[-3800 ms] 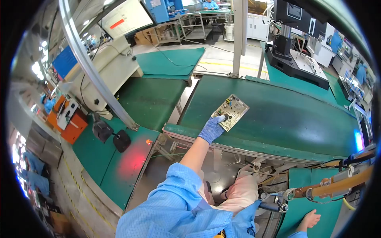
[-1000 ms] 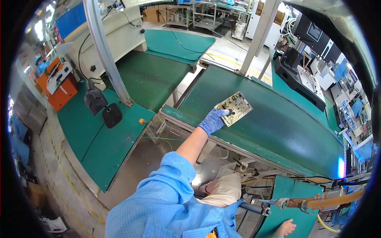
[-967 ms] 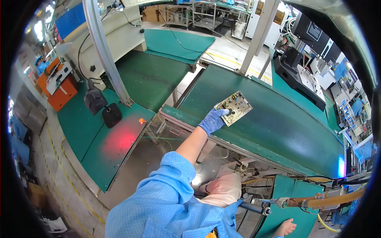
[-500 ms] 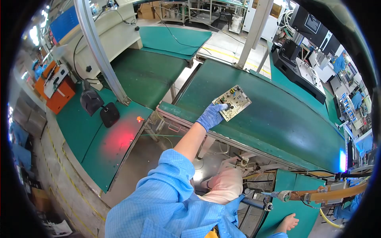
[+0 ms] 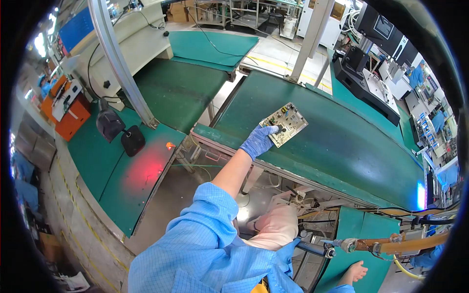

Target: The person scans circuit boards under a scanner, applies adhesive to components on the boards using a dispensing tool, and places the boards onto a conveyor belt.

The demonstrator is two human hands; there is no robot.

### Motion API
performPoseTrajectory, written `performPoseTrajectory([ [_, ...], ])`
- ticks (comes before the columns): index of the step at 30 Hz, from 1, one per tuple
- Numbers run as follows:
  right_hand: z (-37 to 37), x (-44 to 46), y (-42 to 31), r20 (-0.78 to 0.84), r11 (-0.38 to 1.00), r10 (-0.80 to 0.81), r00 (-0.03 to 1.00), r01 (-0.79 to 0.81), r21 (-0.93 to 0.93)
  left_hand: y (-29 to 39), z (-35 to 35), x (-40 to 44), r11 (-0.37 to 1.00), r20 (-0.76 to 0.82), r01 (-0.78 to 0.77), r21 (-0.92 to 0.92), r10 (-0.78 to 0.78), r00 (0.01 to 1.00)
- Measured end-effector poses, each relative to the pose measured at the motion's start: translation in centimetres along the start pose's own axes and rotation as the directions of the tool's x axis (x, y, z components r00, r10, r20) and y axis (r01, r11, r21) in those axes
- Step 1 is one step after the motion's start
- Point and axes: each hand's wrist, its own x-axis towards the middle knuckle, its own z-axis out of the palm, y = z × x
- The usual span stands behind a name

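My left hand (image 5: 257, 141), in a blue-and-white glove, is closed on the near left edge of a circuit board (image 5: 285, 124). The thumb lies over the board's component side. Dark, yellow and pale parts cover that face, and the board is held tilted above the green conveyor belt (image 5: 332, 146). My bare right hand (image 5: 357, 271) rests at the lower right on a green mat (image 5: 342, 249). Its fingers are loosely bent and a little apart, and nothing shows in them.
A black scanner on a stand (image 5: 110, 122) casts red light on the left green table (image 5: 105, 171). A metal post (image 5: 115, 58) rises beside it. A brown hose-like arm (image 5: 391, 244) crosses above the right mat. Black machinery (image 5: 364, 78) stands at the back right.
The view has shifted very slightly. My left hand still holds the circuit board above the belt, and my right hand stays on the mat.
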Motion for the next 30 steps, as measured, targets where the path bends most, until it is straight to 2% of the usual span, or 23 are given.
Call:
performPoseTrajectory([
  [30,0.2,0.0,0.0,0.001,1.000,0.003,1.000,-0.003,0.018,0.2,0.2,-0.1,1.000,-0.002,0.025,-0.018,-0.025,1.000],
])
